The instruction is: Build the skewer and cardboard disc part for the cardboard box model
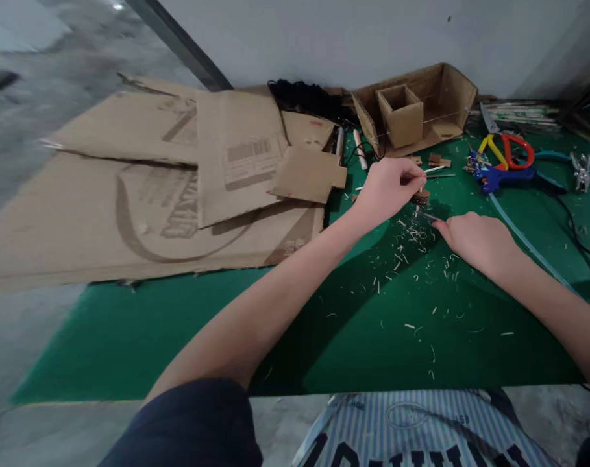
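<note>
My left hand (389,185) is closed in a pinch on a thin pale wooden stick (417,209). A small, round brown cardboard piece (422,198) sits around the stick just below my fingertips. From the right, my right hand (477,241) grips a thin metal blade (428,216), its tip close to the stick's lower end; its handle is hidden in the fist. Whether blade and stick touch, I cannot tell. Pale curled shavings (414,237) lie scattered on the green table (353,337) beneath both hands.
Flattened cardboard sheets (246,162) cover the table's left side. An open cardboard box (448,97) stands at the back wall. At the right lie red-and-yellow-handled scissors (511,152) and a blue glue gun (506,178), whose pale cable runs toward my right forearm.
</note>
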`<state>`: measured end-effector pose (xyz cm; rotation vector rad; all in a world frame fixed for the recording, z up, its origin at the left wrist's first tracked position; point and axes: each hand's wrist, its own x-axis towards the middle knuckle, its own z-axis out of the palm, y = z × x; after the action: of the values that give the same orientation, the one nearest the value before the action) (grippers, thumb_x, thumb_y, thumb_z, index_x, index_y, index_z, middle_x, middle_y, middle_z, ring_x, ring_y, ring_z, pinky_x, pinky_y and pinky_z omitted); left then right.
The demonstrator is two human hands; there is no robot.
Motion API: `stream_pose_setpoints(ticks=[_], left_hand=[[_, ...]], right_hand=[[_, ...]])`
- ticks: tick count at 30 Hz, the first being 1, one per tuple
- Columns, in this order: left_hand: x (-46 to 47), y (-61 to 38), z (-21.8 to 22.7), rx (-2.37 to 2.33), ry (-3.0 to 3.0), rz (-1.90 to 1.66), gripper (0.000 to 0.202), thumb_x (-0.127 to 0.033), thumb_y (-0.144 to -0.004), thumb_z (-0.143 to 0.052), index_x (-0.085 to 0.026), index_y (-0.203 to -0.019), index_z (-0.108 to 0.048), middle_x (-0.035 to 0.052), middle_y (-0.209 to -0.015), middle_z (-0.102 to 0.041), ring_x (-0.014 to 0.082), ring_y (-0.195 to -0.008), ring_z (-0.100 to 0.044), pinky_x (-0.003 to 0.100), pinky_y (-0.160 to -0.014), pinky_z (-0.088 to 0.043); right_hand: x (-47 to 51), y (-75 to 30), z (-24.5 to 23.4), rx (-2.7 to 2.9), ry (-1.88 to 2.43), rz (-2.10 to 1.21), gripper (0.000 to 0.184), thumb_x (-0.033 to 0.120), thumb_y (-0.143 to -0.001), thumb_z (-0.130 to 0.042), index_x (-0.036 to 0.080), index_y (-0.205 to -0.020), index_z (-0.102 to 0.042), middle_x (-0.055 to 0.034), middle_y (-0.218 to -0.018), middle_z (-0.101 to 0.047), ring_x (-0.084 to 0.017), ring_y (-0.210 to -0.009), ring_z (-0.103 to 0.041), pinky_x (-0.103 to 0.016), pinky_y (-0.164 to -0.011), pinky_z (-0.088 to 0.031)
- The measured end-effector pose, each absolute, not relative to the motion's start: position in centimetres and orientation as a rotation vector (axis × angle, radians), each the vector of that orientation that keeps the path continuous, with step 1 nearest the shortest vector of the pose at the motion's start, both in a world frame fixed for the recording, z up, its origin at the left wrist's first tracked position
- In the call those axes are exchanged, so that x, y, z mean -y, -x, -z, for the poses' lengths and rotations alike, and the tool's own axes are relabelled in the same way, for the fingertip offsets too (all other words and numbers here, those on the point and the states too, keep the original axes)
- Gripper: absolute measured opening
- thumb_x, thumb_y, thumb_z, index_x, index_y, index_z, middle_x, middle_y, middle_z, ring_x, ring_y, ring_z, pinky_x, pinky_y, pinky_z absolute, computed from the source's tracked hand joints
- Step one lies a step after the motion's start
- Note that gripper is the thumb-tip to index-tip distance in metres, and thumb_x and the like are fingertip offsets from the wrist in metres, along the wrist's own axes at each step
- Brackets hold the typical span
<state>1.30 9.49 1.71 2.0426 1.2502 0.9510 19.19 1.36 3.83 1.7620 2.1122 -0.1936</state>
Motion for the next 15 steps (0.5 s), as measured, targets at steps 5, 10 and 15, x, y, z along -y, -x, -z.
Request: stream_pose_setpoints(ticks=[5, 10, 15], left_hand=[[-9.2, -1.2, -2.1, -1.26, -2.071, -0.93, 0.013, -0.017, -0.093, -0.066, -0.015, -0.089, -0.078, 0.0059, -0.091, -0.082, 0.0166, -0.086, -0.075, 0.029, -0.083, -0.06], [-9.3, -1.1, -2.3, -1.239, -2.059, -0.942, 0.012, -0.017, -0.092, -0.067, -0.016, -0.087, -0.077, 0.0056, -0.09, -0.081, 0.0158, -0.084, -0.074, 0.029, -0.082, -0.059], [-9.6, -1.1, -2.1, -1.243, -2.027, -0.935, 0.01, -0.016, -0.09, -0.068, -0.015, -0.087, -0.078, 0.0054, -0.086, -0.08, 0.0158, -0.081, -0.074, 0.03, -0.078, -0.058]], right_hand=[[-1.3, -19.6, -3.5, -2.125, -1.768, 0.191, 0.066, 0.047, -0.112, -0.026, 0.012, -0.092, -0.077, -0.0167, -0.082, -0.071, -0.022, -0.062, -0.063, -0.031, -0.053, -0.031], [-1.0, -20.2, -2.7, -2.24, -1.758, 0.048, 0.069, 0.05, -0.112, -0.025, 0.012, -0.088, -0.077, -0.0164, -0.079, -0.071, -0.019, -0.059, -0.062, -0.03, -0.054, -0.028], [-1.2, -20.2, -1.9, -2.299, -1.853, -0.195, 0.066, 0.05, -0.112, -0.026, 0.011, -0.094, -0.076, -0.0162, -0.073, -0.071, -0.022, -0.06, -0.064, -0.03, -0.057, -0.023]])
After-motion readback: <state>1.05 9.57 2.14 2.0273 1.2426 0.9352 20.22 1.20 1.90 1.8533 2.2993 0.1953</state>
